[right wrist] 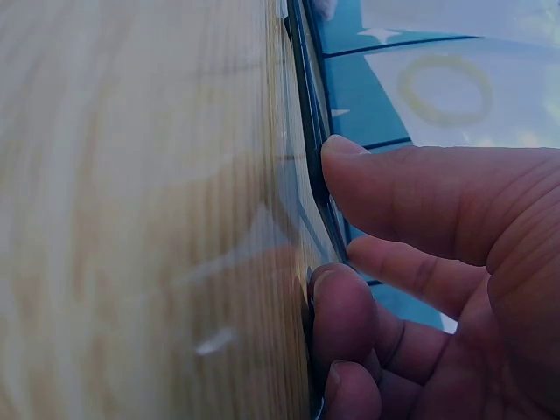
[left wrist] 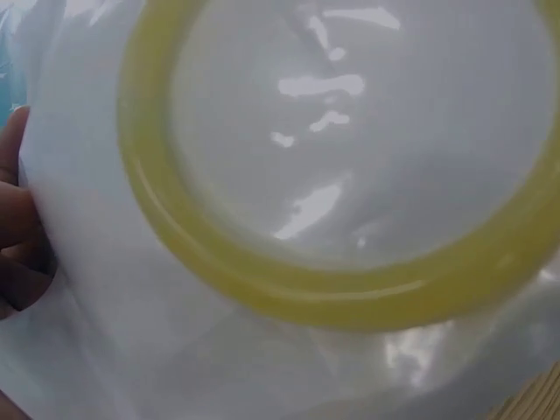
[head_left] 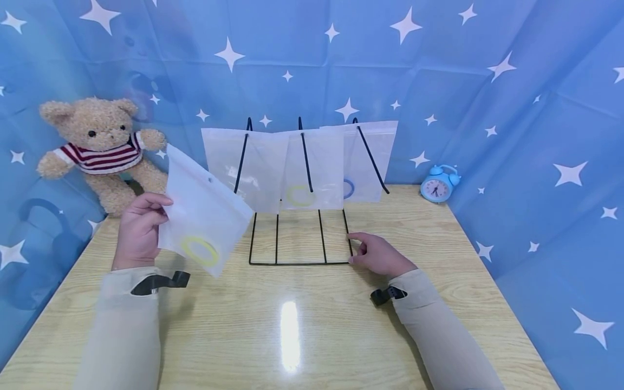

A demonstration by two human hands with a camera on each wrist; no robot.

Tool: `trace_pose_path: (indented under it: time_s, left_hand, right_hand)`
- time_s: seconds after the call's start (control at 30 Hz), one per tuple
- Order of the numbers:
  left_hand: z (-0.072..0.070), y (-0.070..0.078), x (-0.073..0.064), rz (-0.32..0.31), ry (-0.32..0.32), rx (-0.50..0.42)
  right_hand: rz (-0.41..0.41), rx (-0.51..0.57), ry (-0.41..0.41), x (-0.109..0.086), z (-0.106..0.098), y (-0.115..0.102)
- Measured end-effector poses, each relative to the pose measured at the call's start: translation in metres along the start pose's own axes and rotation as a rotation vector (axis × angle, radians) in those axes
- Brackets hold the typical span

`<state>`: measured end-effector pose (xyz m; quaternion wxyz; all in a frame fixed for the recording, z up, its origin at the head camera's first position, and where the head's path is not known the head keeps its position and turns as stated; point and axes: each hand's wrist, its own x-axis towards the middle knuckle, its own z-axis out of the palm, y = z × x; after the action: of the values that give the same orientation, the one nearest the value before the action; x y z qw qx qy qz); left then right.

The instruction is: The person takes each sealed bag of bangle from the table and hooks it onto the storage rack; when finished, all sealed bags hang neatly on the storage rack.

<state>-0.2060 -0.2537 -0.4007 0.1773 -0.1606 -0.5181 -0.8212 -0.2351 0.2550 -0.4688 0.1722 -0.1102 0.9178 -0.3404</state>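
Note:
My left hand (head_left: 141,225) pinches the left edge of a translucent zip bag (head_left: 195,208), which hangs tilted to the left of the black wire rack (head_left: 292,264). Inside that bag lies a yellow ring (left wrist: 210,276), large in the left wrist view. A small punched hole shows near the bag's upper edge. My right hand (head_left: 382,255) is at the front right corner of the rack's base, thumb and fingers around the wire. Three similar bags hang on the rack's hooks: a left bag (head_left: 229,173), a middle one (head_left: 329,162) with a yellow ring, and a right one (head_left: 375,157) with a blue ring.
A teddy bear (head_left: 104,135) in a striped sweater sits at the back left. At the back right stands a blue alarm clock (head_left: 437,187). A blue curtain (head_left: 287,32) with white stars surrounds the wooden table (head_left: 234,336).

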Motion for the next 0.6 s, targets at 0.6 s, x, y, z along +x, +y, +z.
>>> trace_pose_path:
  time_s: [0.6]
  left_hand:
    - [0.013,0.001,-0.004,-0.095,-0.076,0.108]
  right_hand:
    - [-0.012,0.001,-0.003,-0.001,-0.001,-0.001]
